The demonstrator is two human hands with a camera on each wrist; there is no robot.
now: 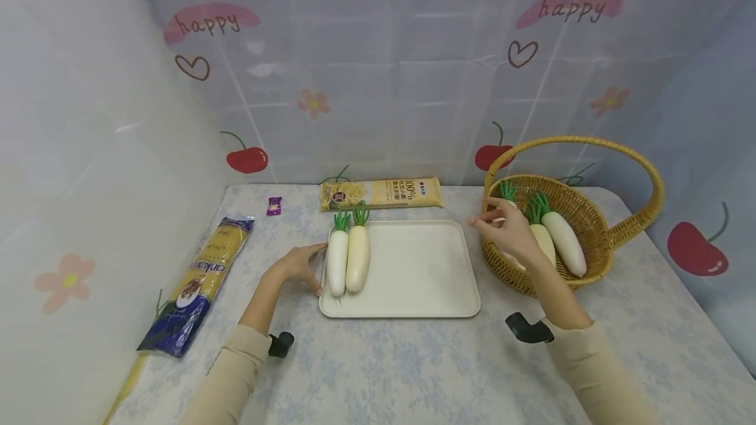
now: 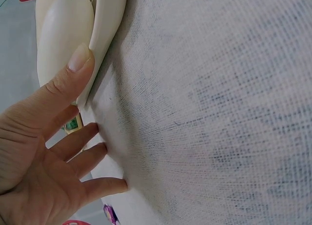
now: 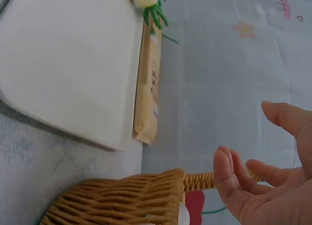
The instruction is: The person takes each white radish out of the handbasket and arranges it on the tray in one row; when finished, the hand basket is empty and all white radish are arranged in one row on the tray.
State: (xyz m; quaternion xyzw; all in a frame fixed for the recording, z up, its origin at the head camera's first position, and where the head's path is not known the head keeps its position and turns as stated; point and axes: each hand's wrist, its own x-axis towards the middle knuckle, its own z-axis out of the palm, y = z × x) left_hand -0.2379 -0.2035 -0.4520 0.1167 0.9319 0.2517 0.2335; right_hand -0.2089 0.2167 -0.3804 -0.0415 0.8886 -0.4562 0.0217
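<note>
Two toy white radishes with green tops, a whiter one [image 1: 338,262] and a creamier one [image 1: 357,258], lie side by side at the left end of a white tray [image 1: 419,271]. Beside the tray's left edge is my left hand [image 1: 298,268], fingers spread; its thumb [image 2: 80,59] appears to touch the tray rim. Over the left rim of a wicker basket [image 1: 599,261] hovers my right hand [image 1: 509,231], loosely bent and holding nothing. Inside the basket are a white radish [image 1: 565,243] and a cream radish [image 1: 544,242]; another green top [image 1: 507,190] shows behind the hand.
A yellow pasta packet [image 1: 384,193] lies behind the tray. At the left is a blue and yellow pasta bag [image 1: 197,287], with a small purple wrapped candy [image 1: 274,206] near it. The basket's tall handle [image 1: 650,182] arches up at the right. A printed curtain [image 1: 378,84] hangs behind.
</note>
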